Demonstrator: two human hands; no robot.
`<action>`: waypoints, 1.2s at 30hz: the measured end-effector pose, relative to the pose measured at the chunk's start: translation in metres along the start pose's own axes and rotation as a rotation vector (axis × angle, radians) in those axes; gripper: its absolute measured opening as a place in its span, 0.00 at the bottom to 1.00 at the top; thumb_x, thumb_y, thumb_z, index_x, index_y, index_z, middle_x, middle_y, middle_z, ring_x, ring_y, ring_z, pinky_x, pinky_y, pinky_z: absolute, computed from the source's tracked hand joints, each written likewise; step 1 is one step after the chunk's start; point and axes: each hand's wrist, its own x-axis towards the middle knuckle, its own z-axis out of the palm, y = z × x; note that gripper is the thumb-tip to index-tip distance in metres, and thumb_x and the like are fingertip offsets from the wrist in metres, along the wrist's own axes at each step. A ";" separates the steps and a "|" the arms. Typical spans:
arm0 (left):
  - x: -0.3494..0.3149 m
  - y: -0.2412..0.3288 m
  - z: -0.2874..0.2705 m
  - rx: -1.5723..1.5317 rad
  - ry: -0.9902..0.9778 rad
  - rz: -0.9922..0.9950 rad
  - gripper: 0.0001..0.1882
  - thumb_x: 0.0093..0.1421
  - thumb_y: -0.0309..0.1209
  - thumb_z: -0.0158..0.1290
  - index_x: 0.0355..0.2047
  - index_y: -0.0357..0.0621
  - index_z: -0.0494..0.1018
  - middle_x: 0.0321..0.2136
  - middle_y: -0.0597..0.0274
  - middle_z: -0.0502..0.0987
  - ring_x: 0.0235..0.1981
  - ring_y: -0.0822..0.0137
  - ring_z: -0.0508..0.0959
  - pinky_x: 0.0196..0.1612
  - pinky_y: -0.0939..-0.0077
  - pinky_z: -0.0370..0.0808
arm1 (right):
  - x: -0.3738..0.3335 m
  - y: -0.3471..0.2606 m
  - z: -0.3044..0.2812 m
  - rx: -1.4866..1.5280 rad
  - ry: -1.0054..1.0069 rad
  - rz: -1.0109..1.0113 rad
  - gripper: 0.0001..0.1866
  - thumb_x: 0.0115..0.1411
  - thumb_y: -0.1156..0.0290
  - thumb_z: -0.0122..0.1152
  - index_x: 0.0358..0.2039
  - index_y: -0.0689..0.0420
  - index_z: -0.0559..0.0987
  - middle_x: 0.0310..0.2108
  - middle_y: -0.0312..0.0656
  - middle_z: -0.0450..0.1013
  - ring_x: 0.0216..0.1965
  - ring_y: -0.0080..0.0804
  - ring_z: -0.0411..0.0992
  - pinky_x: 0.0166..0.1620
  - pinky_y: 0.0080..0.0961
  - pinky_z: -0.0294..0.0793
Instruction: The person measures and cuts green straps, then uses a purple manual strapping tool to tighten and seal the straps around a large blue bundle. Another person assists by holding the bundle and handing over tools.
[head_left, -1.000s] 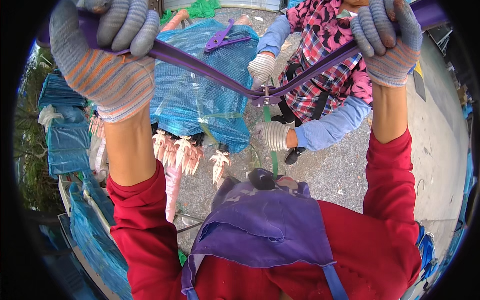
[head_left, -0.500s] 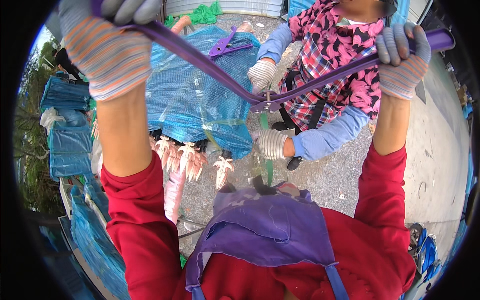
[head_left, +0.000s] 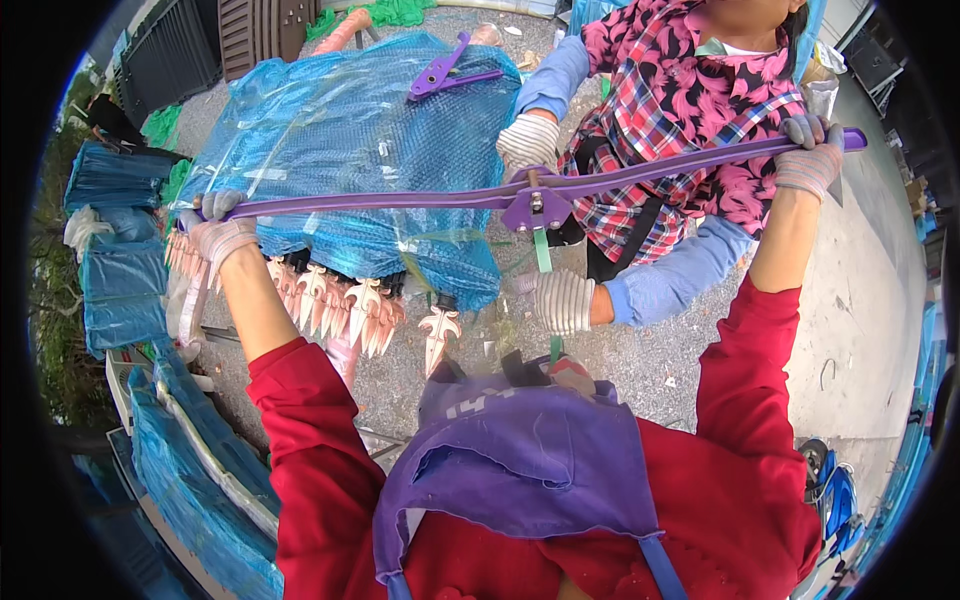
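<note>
I hold a long-handled purple strapping sealer (head_left: 400, 198) across the front of me. My left hand (head_left: 222, 235), in a striped grey glove, is closed round the end of one handle. My right hand (head_left: 812, 165), also gloved, grips the other handle near its tip. The two handles lie spread almost in a straight line. At the sealer's jaw, a green strap (head_left: 542, 252) hangs down. A co-worker's gloved hand (head_left: 528, 145) is just above the jaw, and their other hand (head_left: 565, 302) is beside the strap below it.
Left of the jaw lies a large bundle in blue bubble wrap (head_left: 340, 130), with pale pink spear-shaped finials (head_left: 365, 305) sticking out of its near end. A second purple hand tool (head_left: 445, 75) rests on top. More blue-wrapped bundles (head_left: 125, 300) stand at far left. The co-worker (head_left: 680, 130) stands across from me.
Both handles have swung down and apart, from a V shape to nearly straight. My left hand has moved down and away; my right hand has dropped a little.
</note>
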 end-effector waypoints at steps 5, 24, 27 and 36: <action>0.010 0.005 -0.019 -0.031 0.064 -0.032 0.25 0.64 0.53 0.37 0.19 0.48 0.61 0.06 0.72 0.53 0.05 0.76 0.55 0.09 0.81 0.58 | 0.002 0.003 -0.002 0.011 0.067 0.013 0.16 0.65 0.58 0.40 0.23 0.54 0.62 0.11 0.30 0.52 0.10 0.22 0.48 0.15 0.21 0.52; -0.141 -0.049 0.077 0.121 -0.580 0.021 0.26 0.64 0.52 0.37 0.26 0.43 0.71 0.09 0.73 0.55 0.12 0.78 0.55 0.16 0.85 0.54 | -0.126 0.041 0.107 -0.062 -0.585 -0.072 0.18 0.63 0.53 0.46 0.25 0.53 0.70 0.14 0.28 0.55 0.11 0.19 0.52 0.17 0.18 0.54; -0.157 -0.069 0.126 0.100 -1.005 -0.123 0.21 0.66 0.47 0.39 0.31 0.42 0.72 0.12 0.74 0.55 0.13 0.78 0.53 0.17 0.83 0.54 | -0.155 0.057 0.149 -0.105 -0.748 -0.003 0.13 0.63 0.56 0.51 0.32 0.53 0.72 0.15 0.28 0.57 0.13 0.17 0.52 0.18 0.16 0.52; -0.185 -0.130 0.220 0.223 -1.300 -0.141 0.12 0.66 0.39 0.40 0.31 0.45 0.66 0.15 0.72 0.56 0.16 0.77 0.57 0.22 0.80 0.56 | -0.206 0.053 0.220 -0.284 -0.395 -0.211 0.10 0.57 0.61 0.57 0.25 0.48 0.67 0.11 0.26 0.52 0.08 0.16 0.49 0.12 0.16 0.48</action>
